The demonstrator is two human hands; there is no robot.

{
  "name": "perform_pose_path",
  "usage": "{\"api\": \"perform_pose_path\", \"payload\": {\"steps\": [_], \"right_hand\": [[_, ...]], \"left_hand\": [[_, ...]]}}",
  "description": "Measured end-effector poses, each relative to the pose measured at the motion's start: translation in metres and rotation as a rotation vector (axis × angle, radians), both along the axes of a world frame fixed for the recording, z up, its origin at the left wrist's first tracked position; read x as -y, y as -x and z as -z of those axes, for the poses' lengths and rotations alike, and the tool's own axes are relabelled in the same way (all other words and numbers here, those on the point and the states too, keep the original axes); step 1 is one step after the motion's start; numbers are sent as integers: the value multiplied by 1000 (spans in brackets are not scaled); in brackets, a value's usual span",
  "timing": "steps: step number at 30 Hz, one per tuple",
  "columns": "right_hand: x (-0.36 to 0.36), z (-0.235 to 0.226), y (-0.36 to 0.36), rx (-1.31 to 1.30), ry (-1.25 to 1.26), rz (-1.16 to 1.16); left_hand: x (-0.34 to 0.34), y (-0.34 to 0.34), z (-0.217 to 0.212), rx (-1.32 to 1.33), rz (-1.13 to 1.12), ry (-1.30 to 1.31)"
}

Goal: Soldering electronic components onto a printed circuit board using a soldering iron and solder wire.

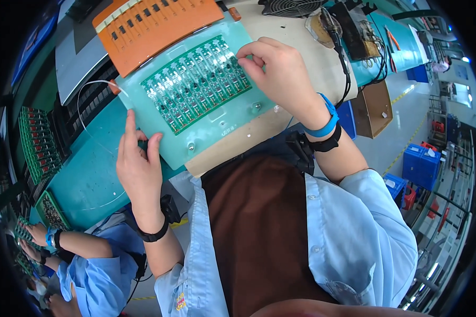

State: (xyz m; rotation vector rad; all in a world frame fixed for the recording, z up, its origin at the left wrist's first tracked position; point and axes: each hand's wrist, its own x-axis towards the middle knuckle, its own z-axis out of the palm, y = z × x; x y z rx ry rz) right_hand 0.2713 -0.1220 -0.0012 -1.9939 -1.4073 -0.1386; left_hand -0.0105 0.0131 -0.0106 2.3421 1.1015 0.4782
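A green panel of circuit boards (196,87), joined side by side, lies in a pale green fixture plate (211,119) in front of me. Small components are mounted along the strips. My left hand (138,166) is at the left edge of the plate, index finger stretched out and thumb apart; its other fingers are partly hidden. Over the panel's right end is my right hand (272,71), thumb and index finger pinched close together. Anything between those fingertips is too small to make out. Two metal knobs stand on the plate's near side.
An orange fixture (159,31) holding dark parts lies beyond the plate. More circuit boards (35,142) stand at the left, near a co-worker's hands (36,235). A cluttered soldering area (349,37), a cardboard box (372,111) and blue crates (420,164) are to the right.
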Motion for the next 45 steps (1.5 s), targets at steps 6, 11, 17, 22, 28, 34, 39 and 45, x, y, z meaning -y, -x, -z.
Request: {"api": "perform_pose_path", "payload": {"steps": [6, 11, 17, 22, 28, 34, 39, 45], "right_hand": [[2, 5, -9, -13, 66, 46], [-3, 13, -5, -27, 88, 37], [-5, 12, -5, 30, 76, 1], [-6, 12, -8, 45, 77, -46], [-2, 10, -1, -45, 40, -5], [-14, 4, 20, -39, 82, -102], [-24, 10, 27, -6, 99, -94], [-29, 10, 28, -27, 116, -117]], "left_hand": [[2, 0, 0, -7, 2, -30], [2, -2, 2, 19, 3, -52], [3, -1, 2, 7, -7, -40], [2, -2, 2, 6, -18, -27], [2, 0, 3, 11, -17, -31], [3, -2, 2, 23, -22, -16], [5, -3, 1, 28, -23, -10], [3, -1, 2, 39, -25, 11]]}}
